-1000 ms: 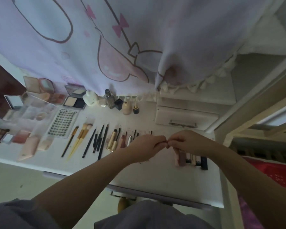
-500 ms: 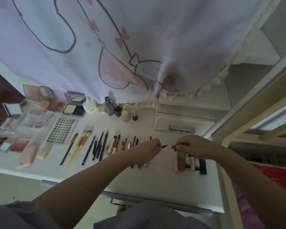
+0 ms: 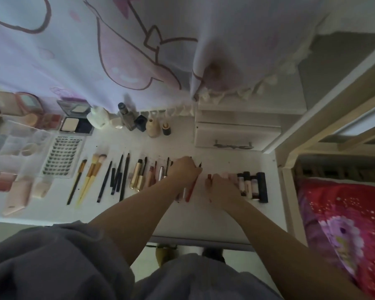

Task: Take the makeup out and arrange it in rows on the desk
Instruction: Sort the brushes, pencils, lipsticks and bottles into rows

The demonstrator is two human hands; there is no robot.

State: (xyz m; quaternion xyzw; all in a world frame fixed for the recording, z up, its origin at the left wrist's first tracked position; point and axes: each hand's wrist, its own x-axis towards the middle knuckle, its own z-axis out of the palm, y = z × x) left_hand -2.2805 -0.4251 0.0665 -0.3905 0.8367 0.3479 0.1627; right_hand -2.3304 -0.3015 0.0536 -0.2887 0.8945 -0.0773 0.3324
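Observation:
On the white desk [image 3: 206,221] makeup lies in rows: brushes [image 3: 92,174], dark pencils [image 3: 119,176], gold tubes [image 3: 139,176] and, at the right, a row of lip tubes [image 3: 254,185]. My left hand [image 3: 183,169] is shut on an uncapped red liner pencil [image 3: 192,188], its dark tip pointing away from me, low over the desk beside the pencil row. My right hand [image 3: 222,187] pinches the small red cap [image 3: 209,176] just left of the lip tubes. The two hands are a few centimetres apart.
Bottles [image 3: 136,121] and open compacts [image 3: 76,123] stand along the back under a hanging pink-printed curtain [image 3: 117,50]. A clear organiser [image 3: 15,148], a lash tray [image 3: 63,156] and pink cases [image 3: 17,197] fill the left. A white drawer unit [image 3: 236,135] sits back right; a red bedspread [image 3: 344,224] lies beyond the desk's right edge.
My hands, joined at first, pulled apart and took the cap off the red pencil. Both have since dropped down toward the desk, and the view has tilted downward.

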